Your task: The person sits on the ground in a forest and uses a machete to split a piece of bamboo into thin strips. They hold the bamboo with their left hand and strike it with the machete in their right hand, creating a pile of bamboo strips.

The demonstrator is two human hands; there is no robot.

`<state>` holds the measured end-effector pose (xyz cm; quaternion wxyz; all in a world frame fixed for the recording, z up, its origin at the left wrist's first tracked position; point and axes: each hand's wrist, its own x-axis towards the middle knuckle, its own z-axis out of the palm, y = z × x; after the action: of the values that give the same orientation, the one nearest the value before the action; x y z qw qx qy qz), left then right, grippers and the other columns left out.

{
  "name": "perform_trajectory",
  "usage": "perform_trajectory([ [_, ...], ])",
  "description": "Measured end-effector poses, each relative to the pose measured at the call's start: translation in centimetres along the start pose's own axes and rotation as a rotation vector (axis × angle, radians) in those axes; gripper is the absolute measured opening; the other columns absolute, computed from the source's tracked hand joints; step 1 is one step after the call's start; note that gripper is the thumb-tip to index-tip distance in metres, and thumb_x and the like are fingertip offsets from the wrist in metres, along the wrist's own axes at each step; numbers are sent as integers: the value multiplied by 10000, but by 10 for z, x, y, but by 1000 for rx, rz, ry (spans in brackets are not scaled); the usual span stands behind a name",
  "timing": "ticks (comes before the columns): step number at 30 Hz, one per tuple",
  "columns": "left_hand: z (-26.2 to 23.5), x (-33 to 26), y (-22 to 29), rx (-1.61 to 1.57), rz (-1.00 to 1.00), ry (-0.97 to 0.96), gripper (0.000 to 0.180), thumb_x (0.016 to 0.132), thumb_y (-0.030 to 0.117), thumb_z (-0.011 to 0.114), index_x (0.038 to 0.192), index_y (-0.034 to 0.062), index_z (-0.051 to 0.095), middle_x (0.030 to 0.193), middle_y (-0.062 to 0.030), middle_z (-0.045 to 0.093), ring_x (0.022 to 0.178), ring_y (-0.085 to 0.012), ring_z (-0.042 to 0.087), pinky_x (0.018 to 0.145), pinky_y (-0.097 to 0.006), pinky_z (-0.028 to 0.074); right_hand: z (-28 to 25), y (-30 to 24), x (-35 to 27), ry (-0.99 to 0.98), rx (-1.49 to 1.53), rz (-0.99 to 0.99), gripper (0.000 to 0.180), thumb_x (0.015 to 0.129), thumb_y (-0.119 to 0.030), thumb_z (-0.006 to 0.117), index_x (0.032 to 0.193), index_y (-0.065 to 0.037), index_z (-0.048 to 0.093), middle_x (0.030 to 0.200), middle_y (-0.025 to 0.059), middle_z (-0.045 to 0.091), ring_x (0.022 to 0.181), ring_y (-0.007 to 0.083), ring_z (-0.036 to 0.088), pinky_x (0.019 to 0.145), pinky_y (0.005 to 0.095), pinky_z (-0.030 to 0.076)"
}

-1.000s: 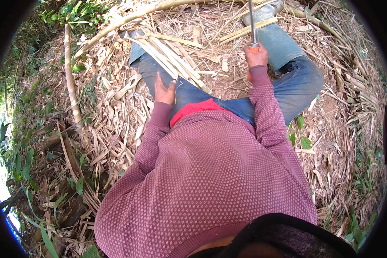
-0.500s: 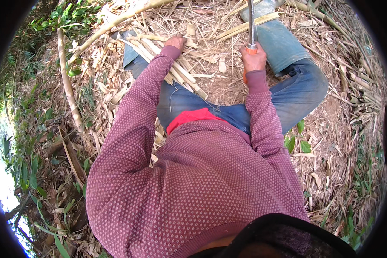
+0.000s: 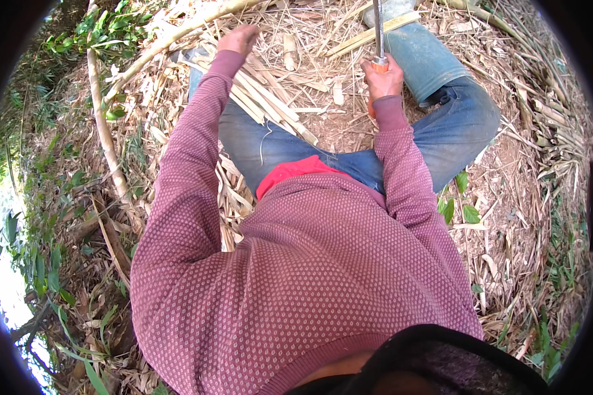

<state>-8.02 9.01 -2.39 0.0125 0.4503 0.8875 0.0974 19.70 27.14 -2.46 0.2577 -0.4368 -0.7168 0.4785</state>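
Note:
My right hand (image 3: 383,80) is wrapped round the orange handle of a long-bladed knife (image 3: 379,29), whose narrow metal blade points away past the upper edge. My left hand (image 3: 239,41) is raised at the upper left, its fingers bent and close together; what they hold, if anything, is hidden. Below that wrist, a bundle of pale split bamboo strips (image 3: 270,108) lies slantwise over my left leg. A short cut piece of bamboo (image 3: 290,52) sits on the ground between the hands, nearer the left one and apart from it.
Split strips (image 3: 375,34) lie by my right lower leg (image 3: 423,60). A long pole (image 3: 171,41) crosses the upper left, and another thin pole (image 3: 105,138) lies along the left. Shavings and dry stalks cover the ground; leafy plants (image 3: 115,29) grow at the far left.
My left hand has moved left and away from beside the short bamboo piece, rising over the strips. My right hand keeps its grip on the knife and has barely shifted.

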Motion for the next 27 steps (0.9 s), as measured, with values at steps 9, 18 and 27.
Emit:
perform_trajectory([
  [9, -164, -12, 32, -831, 45, 511, 275, 840, 99, 585, 1102, 18, 559, 839, -66, 628, 754, -151, 592, 632, -279, 493, -14, -13, -5, -80, 199, 14, 325, 676, -200, 753, 894, -11, 604, 709, 49, 631, 618, 126, 576, 585, 263, 474],
  [18, -80, -40, 127, -1235, -62, 44, 229, 795, 113, 672, 987, 2, 615, 826, -86, 656, 737, -124, 630, 697, -233, 535, -19, -46, -35, -330, 477, -152, 265, 721, -150, 745, 904, -21, 605, 800, 51, 651, 678, 96, 594, 621, 227, 500],
  [27, -55, -56, 169, -1066, 88, -173, 187, 790, 111, 682, 926, -15, 654, 812, -57, 657, 769, -102, 622, 700, -235, 503, -28, -57, -25, -289, 416, -302, 351, 711, -188, 760, 969, -7, 608, 893, 55, 663, 788, 117, 614, 726, 260, 506],
])
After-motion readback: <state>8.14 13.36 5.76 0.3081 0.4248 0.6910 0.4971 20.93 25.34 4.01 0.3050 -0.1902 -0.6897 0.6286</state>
